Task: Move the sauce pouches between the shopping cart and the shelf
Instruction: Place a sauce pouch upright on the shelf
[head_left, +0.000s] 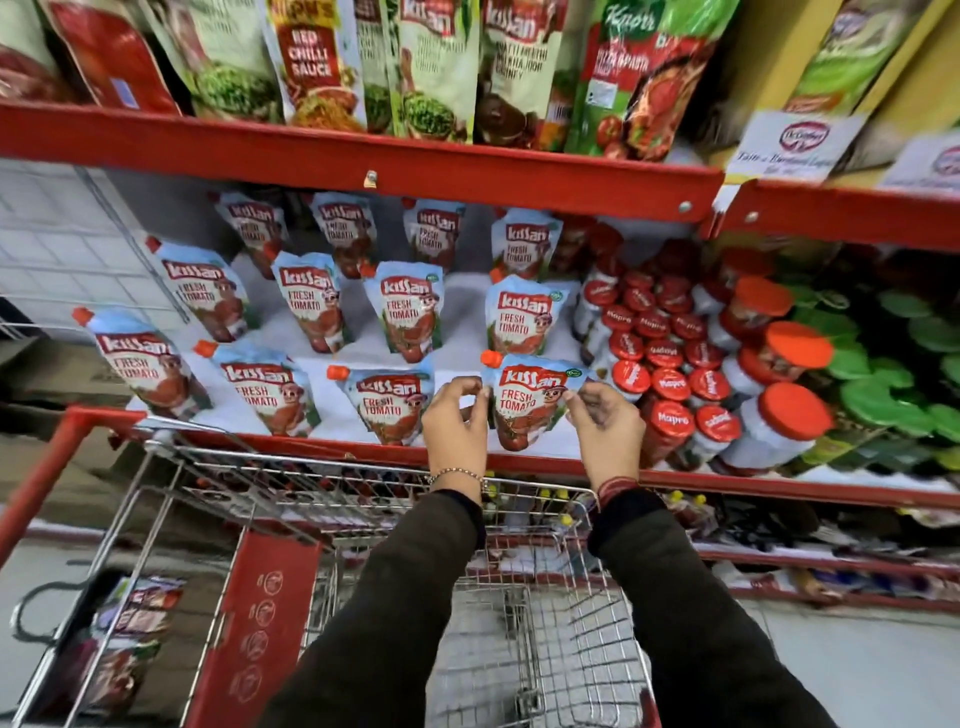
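A tomato sauce pouch (527, 408) is held upright at the front of the red shelf (332, 447), pinched at its edges by the left hand (457, 426) and the right hand (605, 431). More pouches (275, 395) are ranged to its left, jars (670, 384) to its right, and the wire cart (519, 623) is parked below.

My left hand (456, 427) and right hand (605, 426) pinch one tomato pouch (527, 406) upright on the shelf (363, 448) — cart (519, 613) below.
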